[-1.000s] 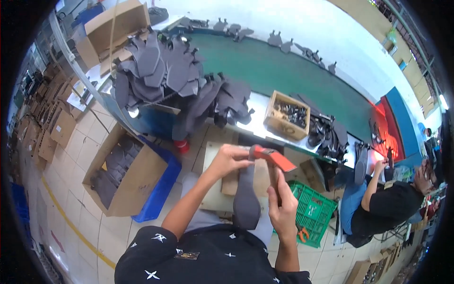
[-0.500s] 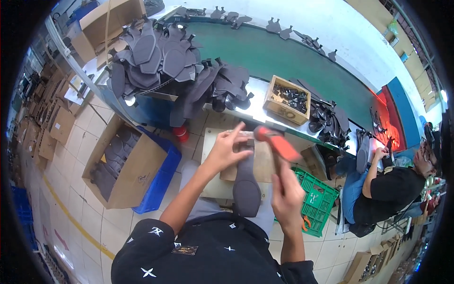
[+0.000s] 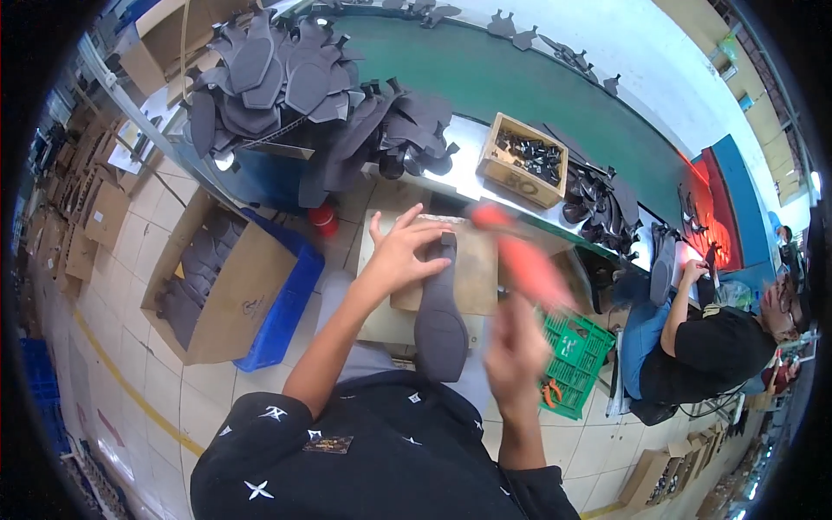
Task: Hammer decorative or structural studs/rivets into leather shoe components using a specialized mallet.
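Note:
A dark grey shoe sole (image 3: 441, 322) lies lengthwise in front of me, its wide end toward my body and its narrow heel end over a wooden board (image 3: 478, 282). My left hand (image 3: 400, 260) grips the narrow end from the left, thumb and a finger at its edges, other fingers raised. A small dark piece sits at that end; its exact shape is unclear. My right hand (image 3: 516, 351) is closed around the handle of a red hammer (image 3: 530, 264), smeared by motion. The hammer is held up to the right of the sole, apart from it.
Piled soles (image 3: 260, 87) cover the bench's left side, beside a green conveyor belt (image 3: 416, 61). A wooden box (image 3: 522, 184) of small dark parts stands at the bench edge. Left is a carton (image 3: 251, 303) of soles; right, a green crate (image 3: 576, 364) and a seated person (image 3: 702, 347).
The hammer has swung up from the sole's narrow end, and is more blurred. My left hand's upper fingers have spread, still at the sole. The whole view has shifted slightly.

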Available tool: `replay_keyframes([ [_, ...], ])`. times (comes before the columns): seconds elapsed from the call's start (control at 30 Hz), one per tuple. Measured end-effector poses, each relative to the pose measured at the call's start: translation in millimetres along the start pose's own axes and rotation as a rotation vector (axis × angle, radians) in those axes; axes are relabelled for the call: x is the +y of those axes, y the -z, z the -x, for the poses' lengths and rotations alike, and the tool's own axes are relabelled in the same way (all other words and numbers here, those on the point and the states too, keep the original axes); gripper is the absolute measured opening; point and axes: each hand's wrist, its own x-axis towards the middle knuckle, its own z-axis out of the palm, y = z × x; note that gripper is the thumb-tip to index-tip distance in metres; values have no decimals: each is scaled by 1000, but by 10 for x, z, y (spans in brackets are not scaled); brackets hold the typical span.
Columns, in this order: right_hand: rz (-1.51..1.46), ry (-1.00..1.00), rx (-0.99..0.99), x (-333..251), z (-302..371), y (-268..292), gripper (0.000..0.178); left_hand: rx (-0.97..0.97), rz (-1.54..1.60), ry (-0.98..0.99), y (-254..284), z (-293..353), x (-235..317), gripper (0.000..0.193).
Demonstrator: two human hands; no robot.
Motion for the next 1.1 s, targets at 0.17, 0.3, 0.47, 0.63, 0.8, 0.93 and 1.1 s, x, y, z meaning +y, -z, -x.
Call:
replay_keyframes([
  [0.17,56,-35,67,56,-6,85,23,170,-6,-328,78,169,-22,29],
  [0.3,175,50,17,223,-94,145,43,-131,702,-201,507,452,534,21],
  [0.47,376,8,-528,488,-51,45,47,-347,1067,33,936,823,1082,30],
  [0.63,-530,-61,-453,201,-112,67,40,-384,1219,146,873,902,1121,26],
  [0.8,-1107,-245,-466,72,61,32,43,-576,1312,156,792,905,1120,24],
  [0.93,-1023,-372,-212,219,56,196,42,-755,1633,556,627,878,956,52],
  [1.1,-684,-407,247,688,-17,630,35,-832,1482,326,423,806,962,51],
])
